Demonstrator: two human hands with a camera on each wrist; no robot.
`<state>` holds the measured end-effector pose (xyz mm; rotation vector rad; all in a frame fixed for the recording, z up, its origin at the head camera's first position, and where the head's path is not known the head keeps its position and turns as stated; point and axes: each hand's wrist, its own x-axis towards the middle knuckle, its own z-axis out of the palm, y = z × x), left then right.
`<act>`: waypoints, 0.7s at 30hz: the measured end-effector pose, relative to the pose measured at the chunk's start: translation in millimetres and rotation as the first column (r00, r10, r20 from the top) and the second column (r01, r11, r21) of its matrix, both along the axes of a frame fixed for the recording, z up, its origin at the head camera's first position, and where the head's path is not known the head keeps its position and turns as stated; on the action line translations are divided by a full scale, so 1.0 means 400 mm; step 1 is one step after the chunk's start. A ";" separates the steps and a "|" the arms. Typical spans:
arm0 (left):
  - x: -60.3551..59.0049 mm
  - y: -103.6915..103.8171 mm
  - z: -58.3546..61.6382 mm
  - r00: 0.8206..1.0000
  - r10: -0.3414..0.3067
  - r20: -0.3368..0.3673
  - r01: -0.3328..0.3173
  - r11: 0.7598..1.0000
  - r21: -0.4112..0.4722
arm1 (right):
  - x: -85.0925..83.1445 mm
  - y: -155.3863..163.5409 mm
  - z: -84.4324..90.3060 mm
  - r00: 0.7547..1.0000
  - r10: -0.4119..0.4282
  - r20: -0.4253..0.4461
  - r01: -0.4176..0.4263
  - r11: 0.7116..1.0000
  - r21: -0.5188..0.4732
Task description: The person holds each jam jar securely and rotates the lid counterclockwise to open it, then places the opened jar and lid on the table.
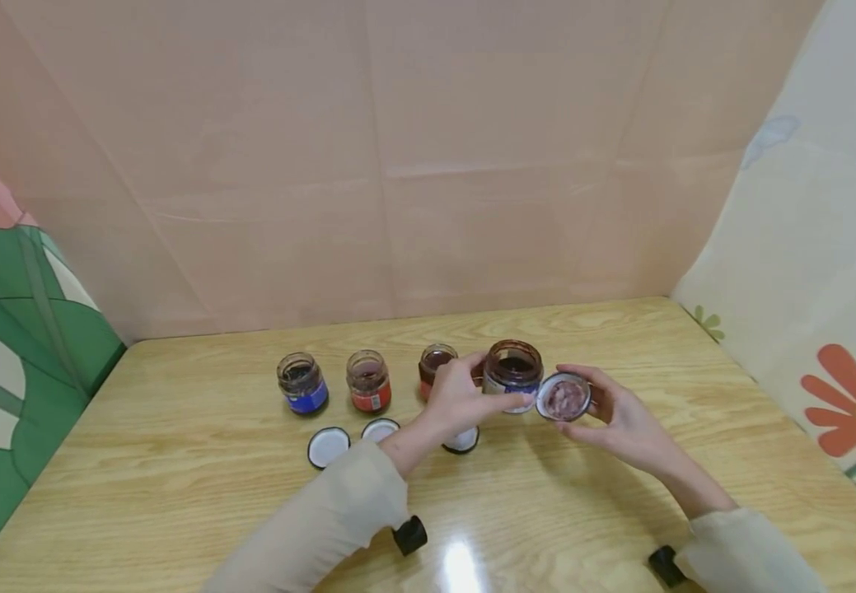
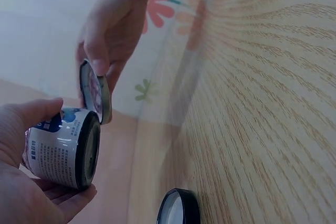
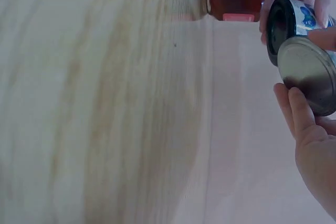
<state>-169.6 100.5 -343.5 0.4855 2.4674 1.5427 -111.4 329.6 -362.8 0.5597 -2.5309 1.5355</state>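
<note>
On the wooden table (image 1: 175, 494), backed by a pink wall panel (image 1: 398, 165), I am working over a row of small jars. Largest item: the table itself, light grain, sitting between a green-patterned cloth (image 1: 12, 346) on my left and a flowered cloth (image 1: 828, 329) on my right.

Next, the jars. My left hand (image 1: 460, 399) is curling round the widest one, a blue-labelled jar (image 1: 513, 375), which is standing open toward the far middle of the table, thumb and fingers wrapping its side. Just to its left, partly behind my hand, a red jar (image 1: 433, 366) is standing open; further left a second red-labelled jar (image 1: 368, 381), then a smaller blue jar (image 1: 301, 384), both open too.

Then the lids. My right hand (image 1: 620, 416) is pinching a metal lid (image 1: 563, 397) by its rim, holding it tilted just beside the blue-labelled jar's mouth, its inner face toward me. Three white-lined lids are lying flat nearer me: one (image 1: 328, 446), another (image 1: 381, 428), and a third (image 1: 463, 440) partly under my left wrist.
</note>
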 end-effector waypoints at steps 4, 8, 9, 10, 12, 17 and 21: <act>-0.003 0.015 -0.007 1.000 0.007 0.000 -0.007 0.999 0.038 | 0.001 -0.001 -0.006 1.000 0.009 0.010 -0.009 1.000 0.014; -0.007 0.031 -0.015 1.000 0.010 -0.011 -0.009 0.997 0.074 | 0.000 -0.002 -0.015 0.999 0.015 0.031 -0.016 1.000 0.021; -0.007 0.034 -0.016 1.000 0.014 -0.014 -0.013 0.997 0.077 | 0.000 -0.002 -0.017 0.999 0.015 0.037 -0.016 0.999 0.030; -0.009 0.037 -0.018 1.000 0.021 -0.020 -0.019 0.996 0.081 | 0.000 -0.002 -0.019 0.999 0.014 0.044 -0.015 0.999 0.039; -0.010 0.044 -0.023 0.999 0.037 -0.030 -0.034 0.996 0.079 | 0.000 -0.003 -0.021 0.999 0.010 0.040 -0.013 0.997 0.071; -0.016 0.063 -0.038 0.996 0.074 -0.058 -0.070 0.995 0.066 | 0.003 -0.006 -0.024 0.998 -0.020 -0.052 0.031 0.976 0.218; -0.022 0.072 -0.043 0.994 0.076 -0.079 -0.072 0.996 0.053 | 0.003 -0.007 -0.025 0.996 -0.007 -0.092 0.035 0.950 0.310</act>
